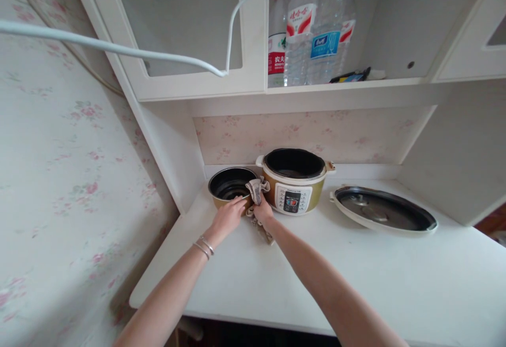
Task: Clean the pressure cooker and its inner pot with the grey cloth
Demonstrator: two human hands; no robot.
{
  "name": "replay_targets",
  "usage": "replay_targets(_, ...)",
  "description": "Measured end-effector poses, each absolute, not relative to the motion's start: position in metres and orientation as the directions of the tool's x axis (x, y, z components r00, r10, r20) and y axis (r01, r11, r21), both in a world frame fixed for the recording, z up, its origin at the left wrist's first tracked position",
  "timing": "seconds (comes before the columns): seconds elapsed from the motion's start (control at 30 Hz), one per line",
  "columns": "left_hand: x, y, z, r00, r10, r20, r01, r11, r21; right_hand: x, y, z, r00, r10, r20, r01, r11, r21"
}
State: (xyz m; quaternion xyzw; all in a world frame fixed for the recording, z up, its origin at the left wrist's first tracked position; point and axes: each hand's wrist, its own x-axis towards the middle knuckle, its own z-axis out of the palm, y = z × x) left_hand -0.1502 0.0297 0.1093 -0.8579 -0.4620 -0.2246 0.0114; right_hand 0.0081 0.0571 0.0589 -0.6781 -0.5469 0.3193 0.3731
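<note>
A gold inner pot (229, 183) with a dark inside stands on the white counter (356, 278) at the back left. My left hand (227, 219), bracelets at the wrist, rests on its near rim with fingers curled round it. My right hand (263, 212) grips a beige cloth (256, 189) pressed against the pot's right side. Just right of them sits a gold and white electric cooker (294, 181), open, with a control panel on its front.
The cooker's lid (383, 211) lies upside down on the counter to the right. Several water bottles (312, 25) stand on a shelf above. A white cable (118, 49) crosses the cabinet front. A floral wall lies to the left.
</note>
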Motion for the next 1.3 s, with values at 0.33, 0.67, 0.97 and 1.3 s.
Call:
replay_targets(0.33,-0.245,0.073,0.114,0.544,0.760,0.355,0.803,-0.594,0.043,0.017,0.063,0.054,0.145,0.988,-0.044,0.485,-0.110,-0.867)
replay_targets(0.67,-0.177,0.043,0.103,0.359,0.802,0.477,0.887,-0.453,0.094,-0.013,0.052,0.047,0.209,0.974,-0.086,0.607,-0.198,-0.769)
replay_targets(0.97,-0.169,0.032,0.108,0.433,0.781,0.450,0.844,-0.526,0.101,0.011,0.063,0.053,0.179,0.984,-0.021,0.631,-0.131,-0.765)
replay_targets(1.3,-0.248,0.064,0.116,0.537,0.759,0.369,0.780,-0.613,0.125,0.017,0.071,0.050,0.130,0.991,-0.027,0.669,-0.108,-0.736)
